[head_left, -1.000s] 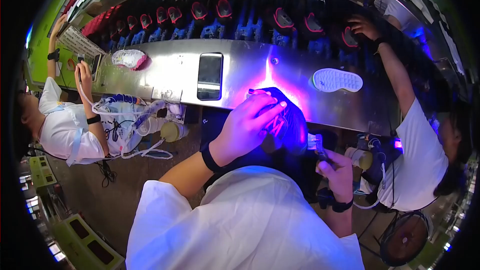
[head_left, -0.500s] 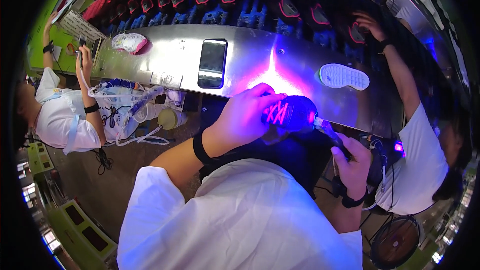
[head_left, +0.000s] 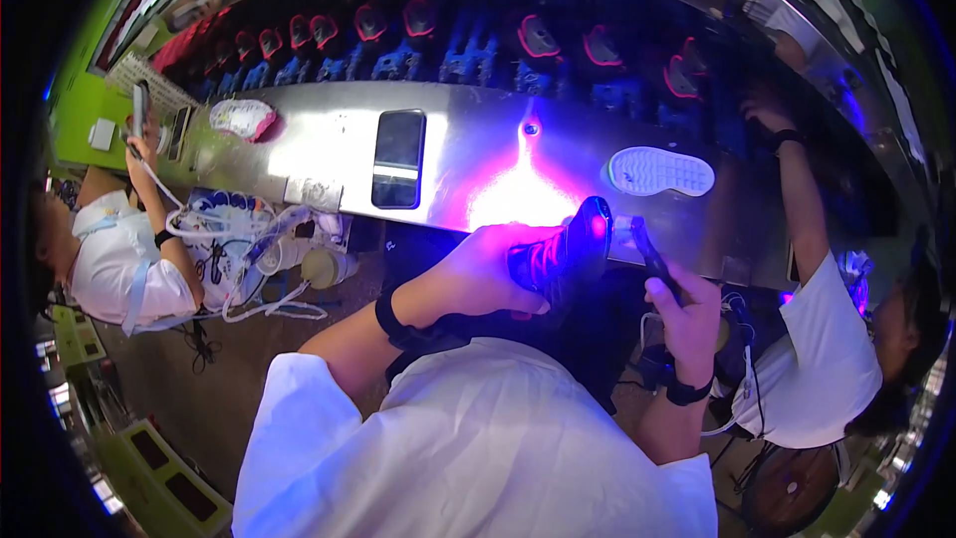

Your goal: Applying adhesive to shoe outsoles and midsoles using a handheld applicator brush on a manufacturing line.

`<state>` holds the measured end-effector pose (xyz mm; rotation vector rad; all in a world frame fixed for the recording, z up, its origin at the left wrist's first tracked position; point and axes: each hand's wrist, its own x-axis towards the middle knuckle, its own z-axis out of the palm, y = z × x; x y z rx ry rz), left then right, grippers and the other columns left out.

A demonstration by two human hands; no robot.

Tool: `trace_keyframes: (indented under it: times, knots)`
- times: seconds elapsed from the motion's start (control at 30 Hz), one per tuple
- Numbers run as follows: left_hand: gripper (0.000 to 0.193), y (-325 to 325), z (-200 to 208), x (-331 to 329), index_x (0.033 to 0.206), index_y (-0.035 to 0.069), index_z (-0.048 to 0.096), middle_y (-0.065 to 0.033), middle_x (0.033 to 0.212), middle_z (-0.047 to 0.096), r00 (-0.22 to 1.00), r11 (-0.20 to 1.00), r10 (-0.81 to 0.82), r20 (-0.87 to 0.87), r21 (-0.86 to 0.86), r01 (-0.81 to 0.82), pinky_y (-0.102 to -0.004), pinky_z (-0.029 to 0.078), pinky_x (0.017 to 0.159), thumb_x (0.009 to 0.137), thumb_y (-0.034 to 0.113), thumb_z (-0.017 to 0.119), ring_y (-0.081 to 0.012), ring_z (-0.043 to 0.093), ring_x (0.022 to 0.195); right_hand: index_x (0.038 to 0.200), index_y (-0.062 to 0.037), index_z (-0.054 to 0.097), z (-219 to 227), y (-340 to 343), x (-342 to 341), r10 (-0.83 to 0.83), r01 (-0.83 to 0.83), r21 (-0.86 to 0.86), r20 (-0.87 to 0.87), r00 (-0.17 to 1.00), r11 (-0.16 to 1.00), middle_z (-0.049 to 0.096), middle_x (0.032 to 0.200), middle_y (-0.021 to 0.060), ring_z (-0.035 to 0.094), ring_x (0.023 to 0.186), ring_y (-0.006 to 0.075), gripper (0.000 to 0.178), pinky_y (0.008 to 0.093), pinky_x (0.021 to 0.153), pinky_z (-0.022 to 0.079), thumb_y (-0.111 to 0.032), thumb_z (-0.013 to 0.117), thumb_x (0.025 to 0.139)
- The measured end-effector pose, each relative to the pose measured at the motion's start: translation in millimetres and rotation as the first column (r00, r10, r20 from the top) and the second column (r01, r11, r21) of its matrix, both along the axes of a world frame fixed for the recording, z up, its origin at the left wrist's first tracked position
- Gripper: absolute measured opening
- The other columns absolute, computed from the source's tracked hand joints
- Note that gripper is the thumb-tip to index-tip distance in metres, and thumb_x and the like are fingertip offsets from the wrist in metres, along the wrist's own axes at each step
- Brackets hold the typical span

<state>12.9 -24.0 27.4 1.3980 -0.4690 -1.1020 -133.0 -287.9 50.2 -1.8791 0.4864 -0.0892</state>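
Observation:
My left hand point(head_left: 476, 274) is closed round a dark shoe point(head_left: 590, 237) with red laces, at the near edge of the metal table. The shoe is tipped so its toe points up, under blue-violet light. In my right hand point(head_left: 687, 319) is a brush point(head_left: 653, 257) with a dark handle and a pale head. The brush head is close beside the shoe's toe; I cannot tell whether they touch. A loose white sole point(head_left: 661, 171) lies tread up on the table beyond my right hand.
On the metal table point(head_left: 329, 125) lie a smartphone point(head_left: 398, 159) and a white-and-pink shoe piece point(head_left: 243, 120). Dark shoe parts with red edges point(head_left: 539, 36) ride on blue holders behind. Co-workers sit on both sides; one's arm point(head_left: 797, 189) reaches in from the right. Cups point(head_left: 326, 267) and hoses are at left.
My left hand has turned the shoe from laces up to tipped, toe upward. The brush is now more upright beside the toe. The parts behind have shifted left in the view.

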Motion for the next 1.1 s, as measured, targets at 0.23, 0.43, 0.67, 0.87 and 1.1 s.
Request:
trace_keyframes:
  times: [0.23, 0.43, 0.67, 0.87, 1.1]
  knots:
    - [0.060, 11.3, -3.7, -3.1, 0.130, 0.001, 0.063, -0.0055, 0.109, 0.073, 0.996, 0.992, 0.022, 0.091, -0.128, -0.010, -0.0324, 0.057, 0.089, 0.075, 0.002, 0.087, -0.0136, 0.070, 0.096, 0.116, 0.0013, 0.074, 11.9, 3.6, 8.8, 0.123, -0.120, -0.097, 0.027, 0.992, 0.988, 0.075, 0.097, 0.0078, 0.066, 0.086, 0.0131, 0.031, 0.0280, 0.081, 0.051, -0.008, 0.079, 0.087]
    - [0.056, 29.4, -13.8, -4.4, 0.128, 0.002, 0.065, -0.0021, 0.112, 0.073, 0.998, 0.988, 0.041, -0.036, -0.149, -0.046, -0.0306, 0.049, 0.099, 0.080, 0.016, 0.089, -0.0108, 0.066, 0.105, 0.119, 0.0020, 0.073, -0.5, 19.4, 4.1, 0.173, -0.169, -0.103, 0.027, 0.985, 0.980, 0.076, 0.102, 0.0087, 0.068, 0.094, 0.0140, 0.032, 0.0291, 0.088, 0.052, -0.007, 0.078, 0.089]
    - [0.042, 38.8, -18.3, -11.1, 0.123, 0.003, 0.068, -0.0030, 0.105, 0.074, 0.953, 0.981, 0.124, -0.277, -0.110, -0.160, -0.0270, 0.058, 0.080, 0.088, 0.021, 0.082, -0.0112, 0.070, 0.091, 0.129, 0.0038, 0.067, -29.1, 40.9, -13.8, 0.144, -0.144, 0.027, 0.009, 0.990, 0.989, 0.069, 0.099, 0.0033, 0.061, 0.079, 0.0095, 0.042, 0.0255, 0.072, 0.052, -0.007, 0.078, 0.090]
    - [0.036, 26.4, -15.8, -14.4, 0.119, 0.003, 0.071, -0.0033, 0.101, 0.075, 0.955, 0.970, 0.140, -0.262, -0.155, -0.185, -0.0255, 0.059, 0.074, 0.091, 0.024, 0.080, -0.0103, 0.071, 0.086, 0.128, 0.0023, 0.069, -8.3, 33.4, -11.8, 0.110, -0.110, -0.009, -0.067, 0.992, 0.994, 0.068, 0.088, 0.0014, 0.058, 0.072, 0.0070, 0.040, 0.0231, 0.064, 0.047, -0.016, 0.077, 0.093]
    - [0.037, -0.4, 1.6, 3.5, 0.121, -0.002, 0.069, -0.0081, 0.108, 0.074, 0.972, 0.956, 0.218, -0.083, -0.180, -0.230, -0.0309, 0.057, 0.089, 0.090, 0.016, 0.080, -0.0139, 0.071, 0.096, 0.125, 0.0021, 0.070, 1.1, 15.4, -14.2, 0.103, -0.104, 0.156, 0.011, 0.995, 0.982, 0.065, 0.081, -0.0016, 0.056, 0.067, 0.0055, 0.035, 0.0222, 0.060, 0.045, -0.011, 0.075, 0.093]
